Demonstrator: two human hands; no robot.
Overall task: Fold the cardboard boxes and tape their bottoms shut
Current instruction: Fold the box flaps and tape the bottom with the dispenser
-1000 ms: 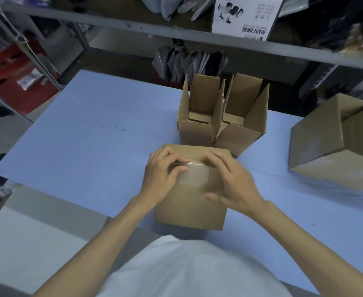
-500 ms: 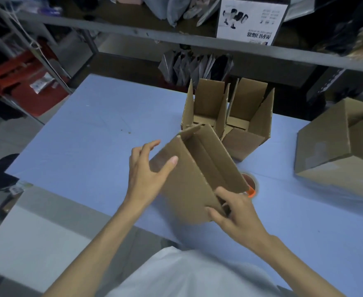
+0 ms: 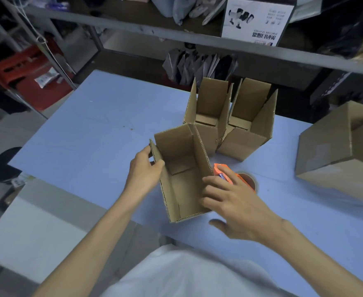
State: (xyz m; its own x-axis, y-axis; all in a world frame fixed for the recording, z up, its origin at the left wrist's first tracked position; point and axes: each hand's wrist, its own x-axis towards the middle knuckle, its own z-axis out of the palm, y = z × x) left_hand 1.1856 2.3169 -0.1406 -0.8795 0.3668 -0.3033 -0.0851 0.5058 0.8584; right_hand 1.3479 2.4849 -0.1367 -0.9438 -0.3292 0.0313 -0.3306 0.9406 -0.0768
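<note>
The person is setting a small cardboard box mouth-up near the front edge of the blue table, its top flaps standing open. The left hand is pinching the box's left flap, thumb inside and fingers outside. The right hand is lying spread with fingers fairly straight, its index finger touching the box's right wall and the others reaching over an orange tape dispenser lying just right of the box. Whether those fingers are actually touching the dispenser I cannot tell. Just beyond, two more small boxes are standing open-topped side by side. To me this one looks folded and is being parked with them, so the next move is probably calling for a release, a nudge toward the pair and a fresh flat blank, though I am not seeing any blank. The underside is facing the table, so whether tape is on the seam is hidden; only the folded inner flaps are showing inside. A larger box is sitting far right, blurred and cut off by the edge of view, and the dim shelf rail behind is holding things too dark to name.
</note>
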